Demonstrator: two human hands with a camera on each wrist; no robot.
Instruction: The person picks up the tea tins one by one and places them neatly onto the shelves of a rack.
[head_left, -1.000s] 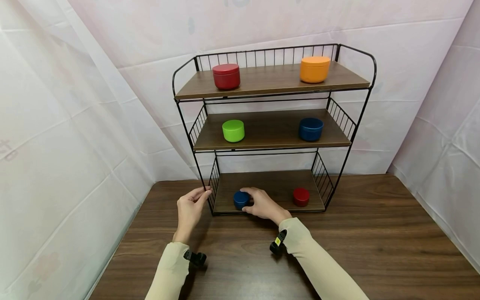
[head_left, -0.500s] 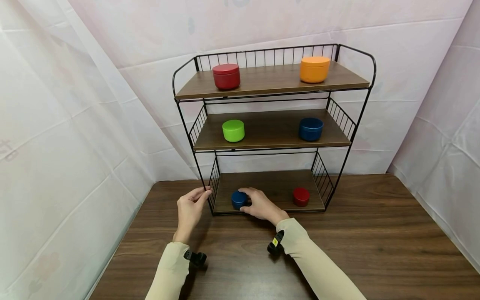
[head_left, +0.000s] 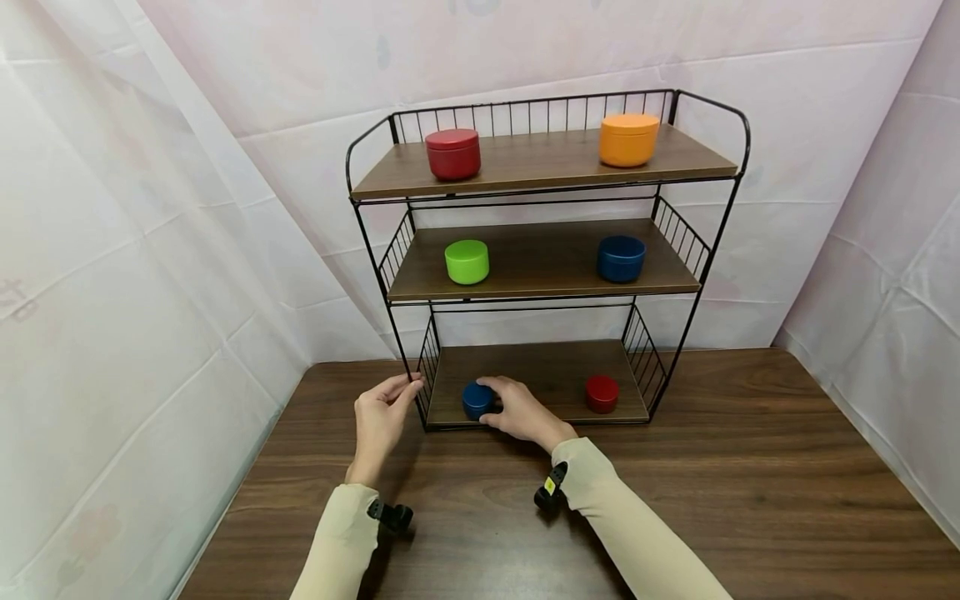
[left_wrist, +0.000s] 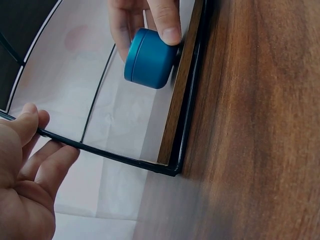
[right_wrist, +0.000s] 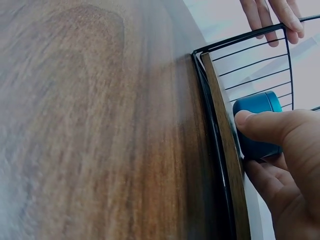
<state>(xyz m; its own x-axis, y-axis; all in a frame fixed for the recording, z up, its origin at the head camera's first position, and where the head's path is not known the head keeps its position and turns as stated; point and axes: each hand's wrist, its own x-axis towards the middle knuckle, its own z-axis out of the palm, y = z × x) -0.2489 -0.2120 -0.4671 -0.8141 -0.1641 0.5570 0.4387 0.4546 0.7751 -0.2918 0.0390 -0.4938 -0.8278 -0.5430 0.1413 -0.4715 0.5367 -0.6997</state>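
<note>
A small round blue tin (head_left: 477,401) with a lid stands upright on the left part of the rack's bottom shelf (head_left: 540,367). My right hand (head_left: 522,410) grips it from the right, thumb at the front and fingers behind. In the left wrist view the same blue tin (left_wrist: 150,59) shows between thumb and fingers. My left hand (head_left: 381,423) pinches the black front post of the wire rack (head_left: 398,342), low on its left side. Seen from the left wrist, that hand (left_wrist: 30,175) has thumb and fingers on either side of the thin metal bar.
A small red tin (head_left: 602,394) stands at the bottom shelf's right. On the middle shelf are a green tin (head_left: 467,262) and a larger blue tin (head_left: 621,259). The top shelf bears a dark red tin (head_left: 453,155) and an orange tin (head_left: 629,141). The rack stands on a wooden table (head_left: 720,483).
My right hand has shifted slightly left along the bottom shelf with the small blue tin, then stayed there over the last half second. The left hand keeps its hold on the post.
</note>
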